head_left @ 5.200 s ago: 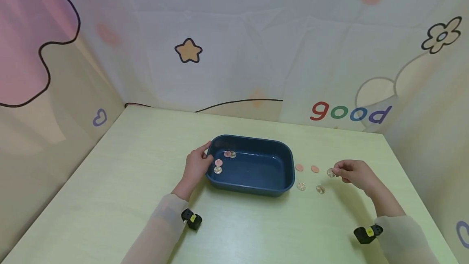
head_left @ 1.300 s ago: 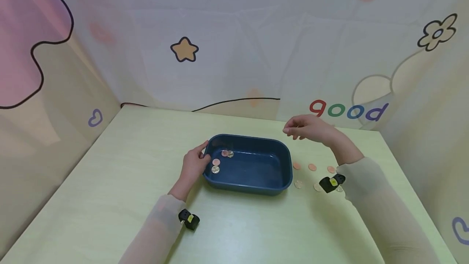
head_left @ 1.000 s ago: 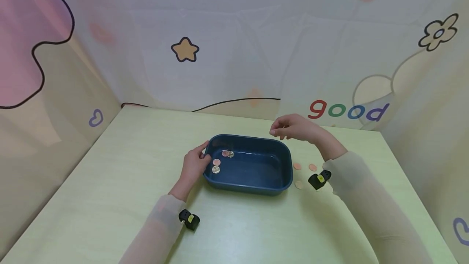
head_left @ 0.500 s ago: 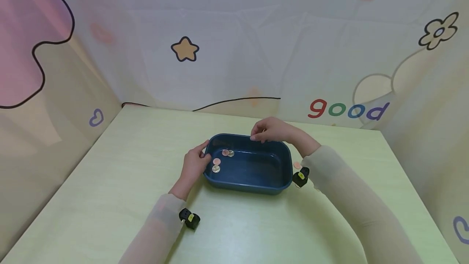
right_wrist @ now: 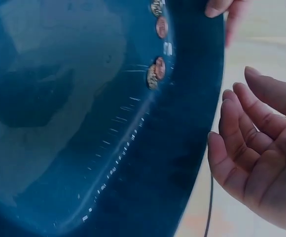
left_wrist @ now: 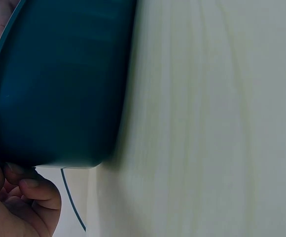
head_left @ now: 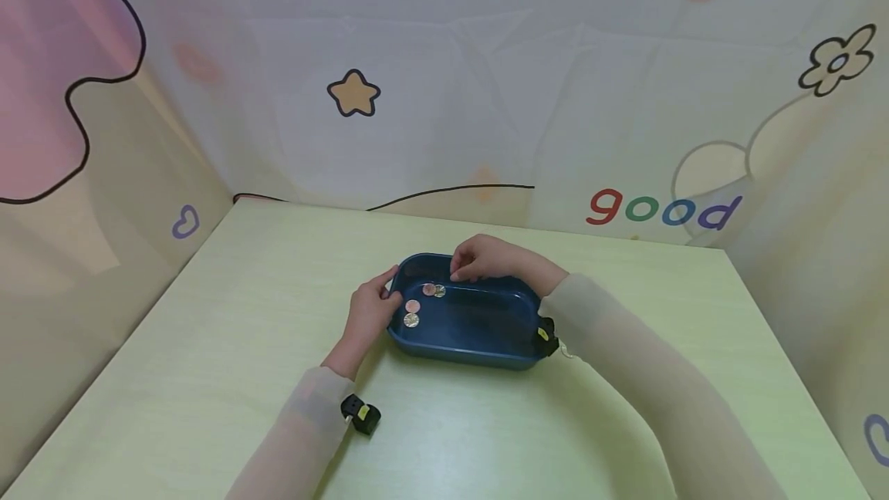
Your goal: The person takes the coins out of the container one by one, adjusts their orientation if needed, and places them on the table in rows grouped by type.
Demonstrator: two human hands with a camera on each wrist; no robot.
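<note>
A dark blue rectangular basin (head_left: pixel 472 357) sits mid-table. My left hand (head_left: pixel 371 311) grips its left rim, thumb inside and fingers outside. In the left wrist view, the curled fingers (left_wrist: pixel 39 195) press against the basin's outer wall. On the basin floor near that end lie two copper coins (head_left: pixel 413 306) and two gold coins (head_left: pixel 411 320), in two touching pairs. My right hand (head_left: pixel 486 258) hovers over the basin's far side, close to the far pair. The right wrist view shows its fingers (right_wrist: pixel 234 140) loosely bent, apart from the thumb and holding nothing.
A gold coin (head_left: pixel 566 351) on the table peeks out beside the right wrist's black camera (head_left: pixel 546 336); the right sleeve (head_left: pixel 625 353) covers the table area behind it. Printed curtains (head_left: pixel 444 99) enclose the pale table (head_left: pixel 208 376) at the back and sides.
My right hand held a gold coin right of the basin earlier; that coin was left on the table there. The hand then swung left, emptied, and lowered over the basin. My left hand stays put.
</note>
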